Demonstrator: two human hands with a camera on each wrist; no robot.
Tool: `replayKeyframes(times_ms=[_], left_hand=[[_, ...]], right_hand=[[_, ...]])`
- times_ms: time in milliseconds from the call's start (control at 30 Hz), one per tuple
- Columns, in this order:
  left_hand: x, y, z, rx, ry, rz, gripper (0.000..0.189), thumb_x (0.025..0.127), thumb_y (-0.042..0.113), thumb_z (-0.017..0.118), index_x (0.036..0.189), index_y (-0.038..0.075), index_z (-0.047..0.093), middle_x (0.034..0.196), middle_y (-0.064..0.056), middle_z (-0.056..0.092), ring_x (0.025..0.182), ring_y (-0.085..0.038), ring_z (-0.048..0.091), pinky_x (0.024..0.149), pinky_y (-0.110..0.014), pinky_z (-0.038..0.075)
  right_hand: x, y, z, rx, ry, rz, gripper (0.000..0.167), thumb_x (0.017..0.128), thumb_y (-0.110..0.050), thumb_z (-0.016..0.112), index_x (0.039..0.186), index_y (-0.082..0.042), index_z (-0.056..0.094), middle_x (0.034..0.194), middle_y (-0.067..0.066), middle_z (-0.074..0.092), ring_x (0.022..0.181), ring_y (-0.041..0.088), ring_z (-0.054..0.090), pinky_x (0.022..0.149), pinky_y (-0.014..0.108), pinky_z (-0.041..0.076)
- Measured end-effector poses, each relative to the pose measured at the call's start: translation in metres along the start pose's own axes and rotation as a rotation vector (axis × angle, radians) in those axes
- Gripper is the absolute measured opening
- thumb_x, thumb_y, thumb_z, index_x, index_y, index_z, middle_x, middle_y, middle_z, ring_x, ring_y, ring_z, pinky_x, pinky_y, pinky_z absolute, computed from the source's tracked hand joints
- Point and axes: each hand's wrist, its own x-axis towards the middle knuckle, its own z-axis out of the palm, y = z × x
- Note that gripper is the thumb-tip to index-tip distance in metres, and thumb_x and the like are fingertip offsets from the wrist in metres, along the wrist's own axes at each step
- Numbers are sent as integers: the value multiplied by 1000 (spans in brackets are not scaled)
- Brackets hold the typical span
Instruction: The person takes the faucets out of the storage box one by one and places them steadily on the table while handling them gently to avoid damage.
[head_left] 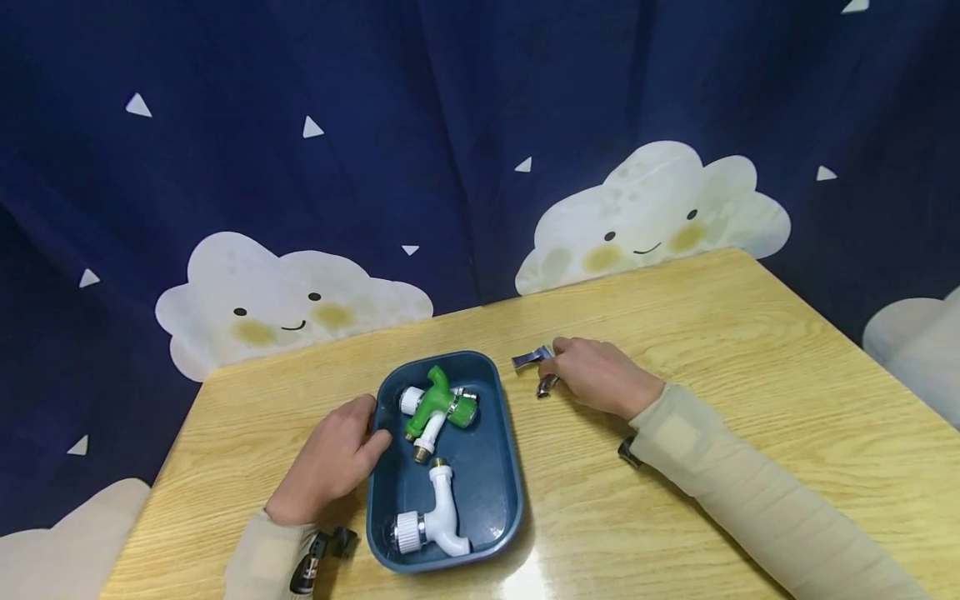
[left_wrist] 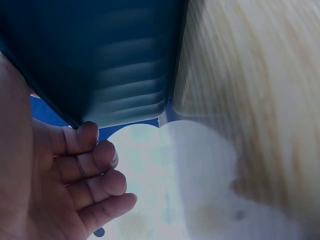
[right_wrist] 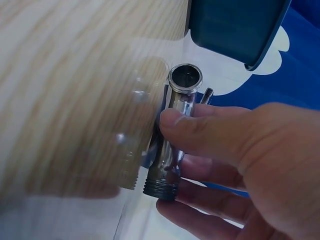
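A dark blue plastic bin (head_left: 483,475) stands on the wooden table. My left hand (head_left: 333,454) holds its left rim, thumb over the edge and loosely bent fingers (left_wrist: 95,175) along the outside. Inside the bin a green faucet (head_left: 435,404) lies across a partly hidden white faucet (head_left: 429,435). Nearer me in the bin rests another white faucet (head_left: 444,508) with a ribbed knob. To the right of the bin, my right hand (head_left: 603,375) pinches a chrome faucet (right_wrist: 170,150) between thumb and fingers, close to the tabletop. Its lever (head_left: 531,357) points left.
Wood-grain table (head_left: 750,417) extends on both sides of the bin. A dark blue curtain (head_left: 480,125) with smiling clouds hangs behind the table's far edge. Black straps (head_left: 309,562) show at the wrists.
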Motion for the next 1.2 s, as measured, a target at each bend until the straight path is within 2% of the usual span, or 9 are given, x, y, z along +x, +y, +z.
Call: replayKeyframes(times_ms=[467,833,1200], left_hand=[[-1,1,0,5,-10,-19,14,90,18,59,81,15,48,71,1,42,62,-12,39,59,-25,31],[-1,-1,0,6,5,1,16,90,19,60,81,15,48,71,1,41,62,-13,39,60,-26,32],[0,-2,-1,14,12,22,16,90,21,62,82,15,48,72,2,43,64,-12,41,61,-26,33]], right_hand=[[0,-1,-3,-29,18,2,5,89,-25,80,92,-28,79,81,1,64,72,16,61,54,35,54],[0,-3,-10,-4,44,26,13,84,-34,84,93,-26,80,80,-3,64,71,14,60,56,34,53],[-1,-15,-30,6,134,29,17,88,-22,81,104,-18,79,82,-1,65,68,13,58,56,32,50]])
